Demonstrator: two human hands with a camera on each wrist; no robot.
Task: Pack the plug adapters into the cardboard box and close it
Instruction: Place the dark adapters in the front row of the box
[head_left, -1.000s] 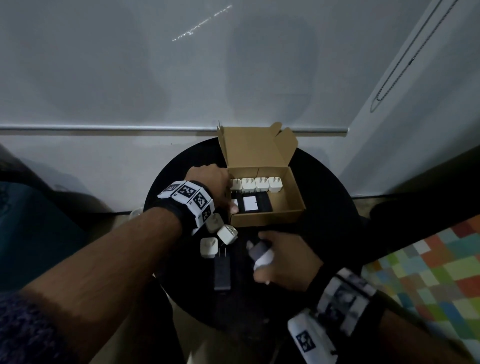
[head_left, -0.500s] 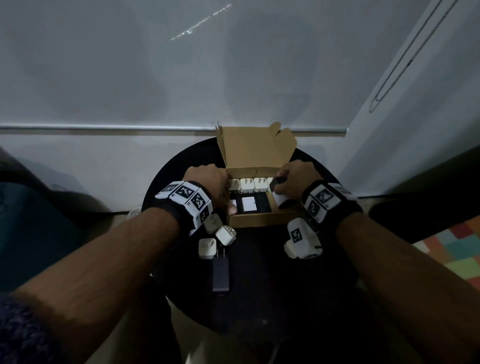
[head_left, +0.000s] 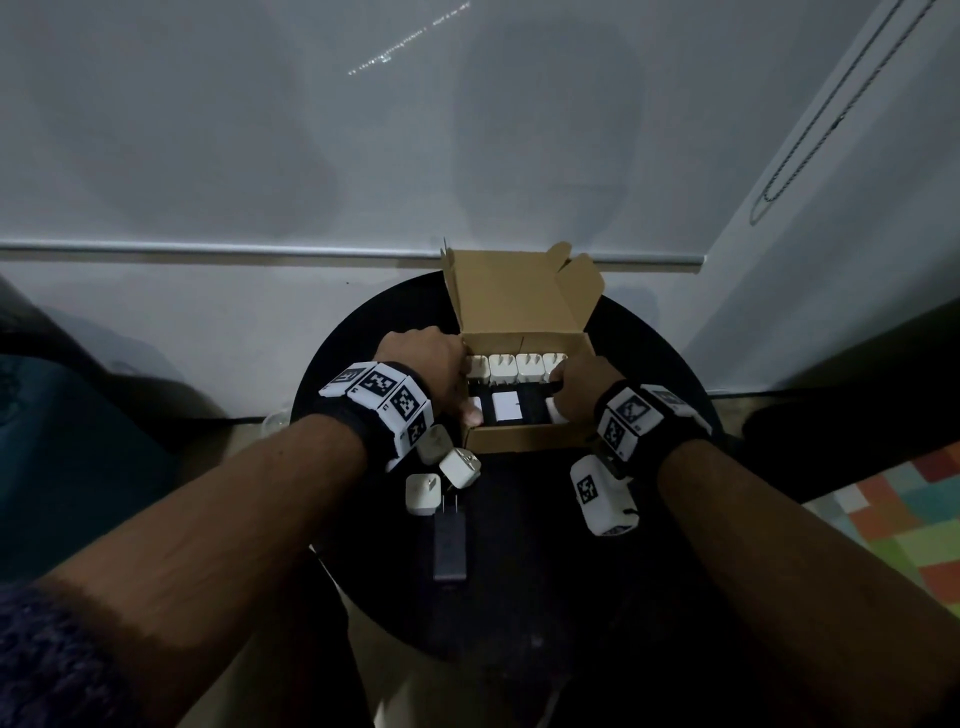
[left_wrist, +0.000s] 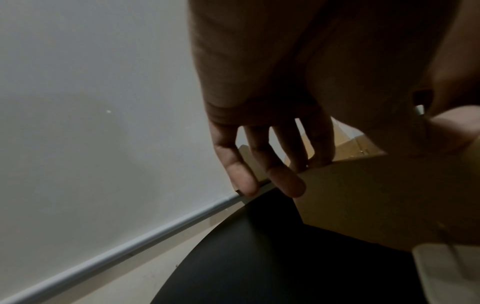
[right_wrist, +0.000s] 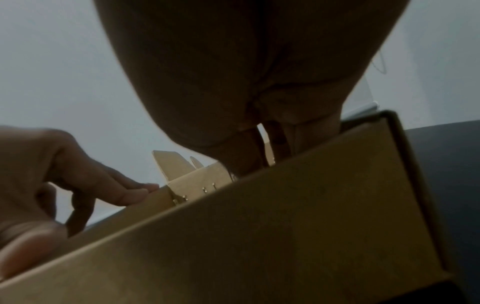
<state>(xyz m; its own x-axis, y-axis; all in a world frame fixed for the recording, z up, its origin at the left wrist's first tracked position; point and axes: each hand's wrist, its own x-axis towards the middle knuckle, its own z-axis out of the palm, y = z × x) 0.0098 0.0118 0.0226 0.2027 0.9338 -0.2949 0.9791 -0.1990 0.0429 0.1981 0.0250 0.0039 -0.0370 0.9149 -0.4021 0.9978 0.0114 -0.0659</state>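
So roughly halfway by the look of it: the open brown cardboard box (head_left: 519, 439) sits just above the middle of the head view on a round black table (head_left: 649, 364), lid flap standing up at the back, with a row of four small white cube plug adapters (head_left: 514, 368) lined up along its far wall. In front of them lie dark flat adapters, one with a white face (head_left: 506, 406). The left hand (head_left: 434, 364) grips the box's left wall, fingers hooked over the rim and thumb at the near corner. The right hand (head_left: 579, 387) reaches into the right end, fingers down inside; it looks like it's setting a dark piece in, but I can't tell how firmly it holds anything. Still left: three white adapters (head_left: 460, 466) loose on the table, lower left of the box, plus a long black adapter (head_left: 449, 545) below them. After those, the lid needs folding shut.
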